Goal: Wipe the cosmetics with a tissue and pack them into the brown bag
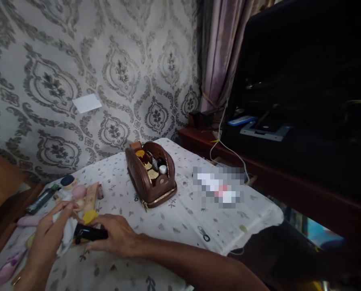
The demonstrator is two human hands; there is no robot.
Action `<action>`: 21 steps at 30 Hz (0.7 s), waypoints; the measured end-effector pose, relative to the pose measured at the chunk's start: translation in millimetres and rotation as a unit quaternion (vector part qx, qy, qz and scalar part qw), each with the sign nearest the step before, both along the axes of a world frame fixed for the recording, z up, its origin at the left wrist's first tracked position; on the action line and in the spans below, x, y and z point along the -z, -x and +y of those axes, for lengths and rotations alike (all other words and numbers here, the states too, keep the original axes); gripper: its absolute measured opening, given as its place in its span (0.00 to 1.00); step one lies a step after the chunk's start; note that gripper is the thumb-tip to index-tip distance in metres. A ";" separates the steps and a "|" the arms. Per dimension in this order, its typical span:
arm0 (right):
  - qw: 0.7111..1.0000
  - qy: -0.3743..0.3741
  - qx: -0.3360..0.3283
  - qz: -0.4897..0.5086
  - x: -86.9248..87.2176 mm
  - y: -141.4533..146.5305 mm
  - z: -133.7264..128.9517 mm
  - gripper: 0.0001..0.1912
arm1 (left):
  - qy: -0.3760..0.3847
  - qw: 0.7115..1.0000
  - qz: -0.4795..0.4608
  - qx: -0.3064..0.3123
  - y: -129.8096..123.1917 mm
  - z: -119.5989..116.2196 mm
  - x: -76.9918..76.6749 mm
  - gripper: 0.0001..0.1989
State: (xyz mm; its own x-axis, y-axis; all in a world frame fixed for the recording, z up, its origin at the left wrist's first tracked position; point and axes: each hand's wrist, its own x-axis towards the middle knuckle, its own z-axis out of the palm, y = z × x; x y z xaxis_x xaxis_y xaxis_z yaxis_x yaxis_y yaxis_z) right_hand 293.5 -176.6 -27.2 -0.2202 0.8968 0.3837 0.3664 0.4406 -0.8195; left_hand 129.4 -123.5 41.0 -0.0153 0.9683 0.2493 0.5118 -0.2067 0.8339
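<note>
My left hand (49, 232) is closed on a white cloth or tissue (67, 230) at the lower left. Just right of it, my right hand (116, 236) grips a black cylindrical container (91, 232), whose far end meets the cloth. A round yellow item (90, 217) shows beside my right fingertips; whether they touch it is unclear. Beyond both hands lie a beige tube (91, 197), a pink rounded item (79, 191) and a jar with a dark blue lid (68, 181). An unzipped brown toiletry bag (138, 178) stands further off, with several capped bottles inside.
A patterned white cloth (186, 226) covers the table. Pink and purple tubes (11, 266) and a dark green-capped item (43, 199) lie along its left side. A blurred-out object (218, 186) rests right of the bag. White cables (225, 141) hang near a large dark screen (304, 81).
</note>
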 end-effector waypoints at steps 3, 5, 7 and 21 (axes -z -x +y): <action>0.998 -0.024 0.001 0.065 1.5 -2.3 5.1 0.21 | 0.130 0.979 -0.155 0.034 6.6 1.8 1.3 0.23; 0.994 -0.025 -0.013 0.108 5.0 -2.3 8.1 0.18 | 0.171 0.961 -0.212 0.041 8.2 0.0 2.1 0.23; 0.988 -0.010 -0.034 0.151 9.5 -1.1 10.4 0.18 | 0.185 0.949 -0.252 0.044 7.5 -2.5 3.2 0.22; 0.997 0.070 -0.026 0.016 37.1 3.7 19.5 0.10 | 0.099 0.975 -0.201 0.008 20.1 1.9 65.1 0.19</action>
